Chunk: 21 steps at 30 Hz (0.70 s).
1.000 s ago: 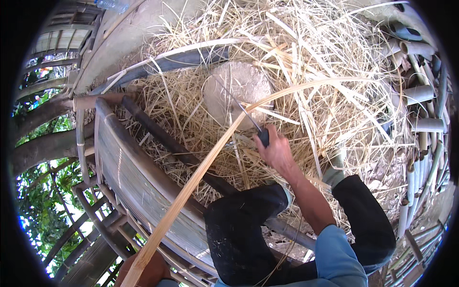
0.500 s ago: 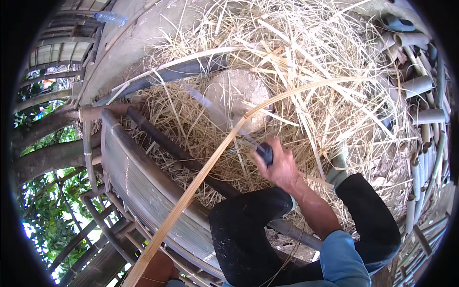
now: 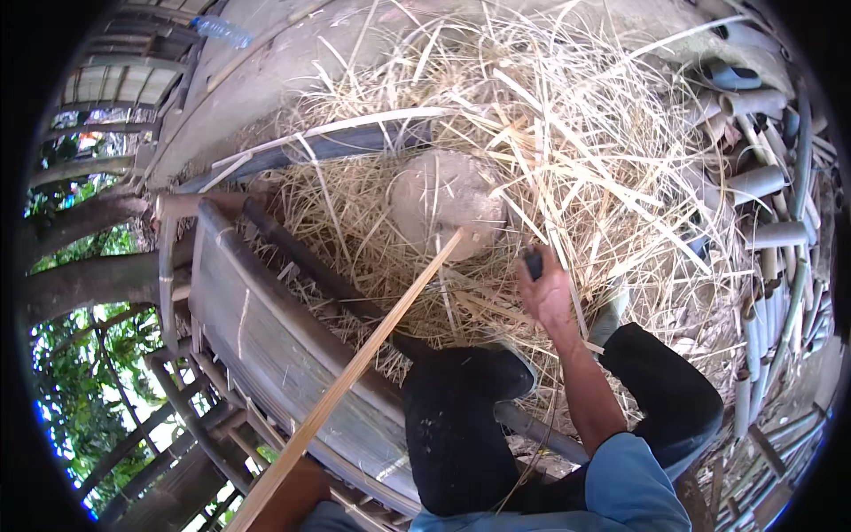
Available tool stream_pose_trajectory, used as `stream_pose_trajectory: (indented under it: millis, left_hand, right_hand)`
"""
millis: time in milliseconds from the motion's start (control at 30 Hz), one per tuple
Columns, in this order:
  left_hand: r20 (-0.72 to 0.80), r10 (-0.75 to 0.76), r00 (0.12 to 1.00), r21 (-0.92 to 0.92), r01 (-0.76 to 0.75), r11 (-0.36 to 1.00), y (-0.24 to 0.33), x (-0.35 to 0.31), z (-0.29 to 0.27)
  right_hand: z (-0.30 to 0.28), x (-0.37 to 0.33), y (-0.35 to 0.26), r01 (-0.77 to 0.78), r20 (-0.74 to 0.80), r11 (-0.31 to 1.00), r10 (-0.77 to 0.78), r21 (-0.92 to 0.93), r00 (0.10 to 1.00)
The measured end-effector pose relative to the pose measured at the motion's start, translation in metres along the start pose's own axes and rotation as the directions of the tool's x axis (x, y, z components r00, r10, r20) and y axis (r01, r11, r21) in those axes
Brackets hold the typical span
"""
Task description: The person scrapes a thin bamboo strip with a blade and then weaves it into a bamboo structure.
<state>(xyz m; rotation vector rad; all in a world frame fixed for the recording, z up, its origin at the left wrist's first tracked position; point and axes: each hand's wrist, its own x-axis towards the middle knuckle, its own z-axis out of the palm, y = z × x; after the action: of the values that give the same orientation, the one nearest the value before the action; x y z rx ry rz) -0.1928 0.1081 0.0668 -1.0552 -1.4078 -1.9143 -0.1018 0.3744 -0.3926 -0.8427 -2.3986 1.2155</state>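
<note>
My right hand (image 3: 551, 297) is closed round the black handle (image 3: 533, 263) of a long-bladed knife, to the right of a round wooden chopping block (image 3: 425, 191). The knife's blade is hard to make out now. A long pale bamboo strip (image 3: 355, 368) slants up from the lower left, its far end at the block's near edge. At the lower left part of my left arm (image 3: 297, 496) shows beside the strip; the left hand itself is out of the picture.
Thin bamboo shavings (image 3: 567, 151) lie heaped round the block. A bamboo bench (image 3: 284, 346) with dark poles stands to the left. Cut bamboo tubes (image 3: 753, 184) and poles line the right side. A plastic bottle (image 3: 222, 31) lies at the far left.
The strip, which bent over the block and reached far right, now ends at the block, its far length severed. My right hand with the knife has moved right and slightly nearer.
</note>
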Motion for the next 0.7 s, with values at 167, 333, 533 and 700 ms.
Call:
stream_pose_trajectory:
  millis: [167,333,533,700]
  left_hand:
    - [-0.069,-0.059,0.996,-0.098,0.053,0.994,0.013,0.014,-0.004]
    - [-0.183,-0.019,0.983,0.069,0.032,0.997,0.036,-0.009,0.016]
    - [-0.386,0.101,0.917,0.197,-0.026,0.98,0.053,-0.052,0.03]
    - [-0.424,0.122,0.898,0.188,-0.045,0.981,0.069,-0.076,0.047]
  right_hand:
    - [-0.076,0.016,-0.093,-0.112,0.048,0.978,0.105,0.175,0.993]
    - [-0.136,-0.013,-0.202,0.138,0.183,0.988,-0.149,0.07,0.972]
    - [-0.151,-0.102,-0.263,0.463,0.237,0.855,-0.512,0.233,0.825]
    - [-0.197,-0.141,-0.315,0.488,0.305,0.823,-0.563,0.291,0.768]
